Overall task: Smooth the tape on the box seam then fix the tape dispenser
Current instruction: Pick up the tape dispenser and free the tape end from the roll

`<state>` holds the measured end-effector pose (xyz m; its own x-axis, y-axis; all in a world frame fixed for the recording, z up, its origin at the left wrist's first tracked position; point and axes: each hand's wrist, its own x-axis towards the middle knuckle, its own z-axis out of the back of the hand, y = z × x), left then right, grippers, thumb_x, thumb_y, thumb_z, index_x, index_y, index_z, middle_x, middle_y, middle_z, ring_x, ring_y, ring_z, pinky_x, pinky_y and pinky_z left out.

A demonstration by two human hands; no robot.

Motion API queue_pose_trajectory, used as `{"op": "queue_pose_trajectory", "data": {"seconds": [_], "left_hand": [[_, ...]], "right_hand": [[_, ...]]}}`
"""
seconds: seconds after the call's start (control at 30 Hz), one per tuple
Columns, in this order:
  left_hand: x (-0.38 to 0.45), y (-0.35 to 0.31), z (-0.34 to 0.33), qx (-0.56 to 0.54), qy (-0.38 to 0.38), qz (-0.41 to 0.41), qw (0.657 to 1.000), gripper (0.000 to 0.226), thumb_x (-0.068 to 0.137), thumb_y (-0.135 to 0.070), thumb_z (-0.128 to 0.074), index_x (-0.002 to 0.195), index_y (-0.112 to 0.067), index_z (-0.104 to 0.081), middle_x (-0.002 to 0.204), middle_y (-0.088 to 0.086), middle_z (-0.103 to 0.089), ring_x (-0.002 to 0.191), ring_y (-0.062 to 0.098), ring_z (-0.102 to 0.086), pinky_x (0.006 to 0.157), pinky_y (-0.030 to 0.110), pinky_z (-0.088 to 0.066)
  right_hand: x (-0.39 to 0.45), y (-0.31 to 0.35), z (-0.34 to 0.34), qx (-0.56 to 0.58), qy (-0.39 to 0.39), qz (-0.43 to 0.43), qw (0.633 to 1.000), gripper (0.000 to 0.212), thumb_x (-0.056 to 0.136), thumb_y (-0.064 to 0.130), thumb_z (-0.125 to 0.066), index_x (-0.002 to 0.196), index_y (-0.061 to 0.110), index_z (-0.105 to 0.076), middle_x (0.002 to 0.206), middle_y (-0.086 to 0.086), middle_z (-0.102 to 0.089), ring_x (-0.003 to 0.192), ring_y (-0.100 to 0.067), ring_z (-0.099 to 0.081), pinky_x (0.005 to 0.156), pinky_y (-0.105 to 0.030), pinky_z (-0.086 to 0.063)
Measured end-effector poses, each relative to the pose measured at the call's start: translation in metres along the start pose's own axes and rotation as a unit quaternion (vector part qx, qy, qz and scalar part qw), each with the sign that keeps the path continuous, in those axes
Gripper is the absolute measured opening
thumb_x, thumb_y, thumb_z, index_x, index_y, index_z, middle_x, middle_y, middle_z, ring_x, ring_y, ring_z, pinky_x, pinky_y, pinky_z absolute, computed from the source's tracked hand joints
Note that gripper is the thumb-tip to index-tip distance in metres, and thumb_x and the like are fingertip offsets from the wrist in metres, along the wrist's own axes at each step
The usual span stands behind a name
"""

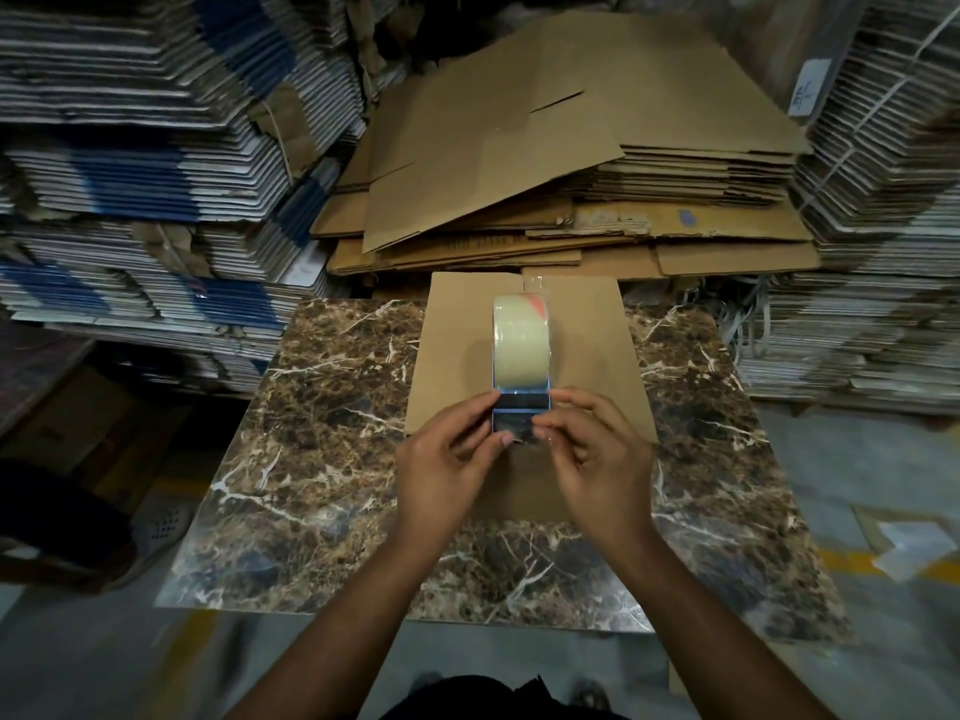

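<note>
A tape dispenser (521, 376) is held over the middle of a cardboard box (524, 356), its roll of pale, translucent tape (521, 340) pointing toward 12 o'clock and a patch of orange showing at the roll's far edge. The dispenser's dark, blue-edged near end is pinched from both sides: the fingers (485, 426) of the left hand (447, 470) are closed on its left edge, and the fingers (558, 420) of the right hand (597, 459) are closed on its right edge and on a shiny strip of tape there. A strip of clear tape (535, 281) is seen at the box's far edge, at 12 o'clock.

The box is laid flat on a brown marbled surface (322, 459) veined in white. Beyond it, at 12 o'clock, flattened brown cartons (571, 163) are piled. White and blue flattened cartons (145, 163) are stacked high at 10 o'clock, and bundled white stacks (883, 200) rise at 2 o'clock. A grey floor (852, 485) with a yellow line is seen at 4 o'clock.
</note>
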<state>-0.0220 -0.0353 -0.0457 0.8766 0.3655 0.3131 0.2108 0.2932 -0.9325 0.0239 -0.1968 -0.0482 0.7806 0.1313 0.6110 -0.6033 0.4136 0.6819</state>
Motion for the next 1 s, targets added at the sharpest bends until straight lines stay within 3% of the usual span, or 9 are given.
{"op": "queue_pose_trajectory", "data": {"seconds": [0.13,0.27,0.43,0.57,0.77,0.9,1.0], "left_hand": [[-0.002,0.004,-0.004,0.02,-0.008,-0.012,1.0,0.056,0.083,-0.006,-0.08,0.134,-0.021,-0.063,0.132,-0.001,-0.068,0.115,0.006,-0.069,0.095,0.027,-0.057],[0.0,0.0,-0.006,0.034,-0.01,-0.042,0.998,0.047,0.083,-0.002,-0.079,0.124,-0.024,-0.07,0.126,-0.001,-0.071,0.114,0.005,-0.069,0.093,0.024,-0.057],[0.004,-0.003,-0.005,0.028,0.007,-0.036,0.999,0.034,0.082,0.001,-0.078,0.113,-0.014,-0.076,0.122,-0.006,-0.072,0.114,0.003,-0.069,0.095,0.02,-0.054],[0.007,-0.003,-0.004,0.017,0.005,-0.03,0.999,0.019,0.083,-0.001,-0.078,0.098,-0.012,-0.079,0.117,-0.014,-0.07,0.115,0.002,-0.068,0.094,0.02,-0.055],[0.005,-0.003,0.0,0.001,0.026,-0.019,0.999,0.018,0.085,0.0,-0.075,0.091,-0.017,-0.079,0.123,-0.018,-0.066,0.122,0.008,-0.065,0.095,0.022,-0.055],[0.011,-0.007,0.003,-0.008,0.064,0.002,0.998,0.02,0.085,-0.003,-0.075,0.09,-0.022,-0.077,0.143,0.007,-0.058,0.136,0.007,-0.053,0.102,0.026,-0.052],[0.014,-0.008,0.006,-0.01,0.081,0.019,0.996,0.02,0.085,-0.005,-0.076,0.089,-0.024,-0.077,0.147,0.01,-0.055,0.138,0.005,-0.05,0.103,0.031,-0.053]], "right_hand": [[0.001,0.0,-0.001,0.012,0.0,-0.036,0.999,0.012,0.084,0.002,-0.078,0.092,0.01,-0.079,0.116,-0.004,-0.071,0.104,-0.009,-0.071,0.079,-0.027,-0.062],[0.002,0.001,-0.001,0.067,0.025,-0.101,0.992,0.013,0.085,0.002,-0.077,0.091,0.013,-0.078,0.121,0.0,-0.073,0.12,-0.002,-0.065,0.092,-0.033,-0.06],[0.009,0.003,0.004,0.075,0.07,-0.12,0.987,0.013,0.085,0.004,-0.076,0.088,0.017,-0.076,0.123,0.013,-0.07,0.115,0.008,-0.064,0.089,-0.028,-0.059],[0.011,0.003,0.006,0.096,0.097,-0.123,0.983,0.013,0.086,0.004,-0.075,0.086,0.017,-0.075,0.11,0.041,-0.062,0.125,0.003,-0.06,0.093,-0.025,-0.057],[0.012,0.002,0.009,0.12,0.115,-0.146,0.975,0.023,0.086,0.002,-0.075,0.084,0.025,-0.074,0.124,0.008,-0.071,0.122,0.001,-0.063,0.094,-0.026,-0.055],[0.018,0.006,0.013,0.106,0.149,-0.143,0.973,0.022,0.09,0.005,-0.071,0.082,0.025,-0.068,0.091,0.006,-0.079,0.093,-0.004,-0.074,0.079,-0.021,-0.052],[0.019,0.004,0.015,0.14,0.159,-0.147,0.966,0.017,0.091,0.006,-0.07,0.083,0.021,-0.068,0.085,0.007,-0.077,0.092,-0.007,-0.075,0.082,-0.023,-0.052]]}}
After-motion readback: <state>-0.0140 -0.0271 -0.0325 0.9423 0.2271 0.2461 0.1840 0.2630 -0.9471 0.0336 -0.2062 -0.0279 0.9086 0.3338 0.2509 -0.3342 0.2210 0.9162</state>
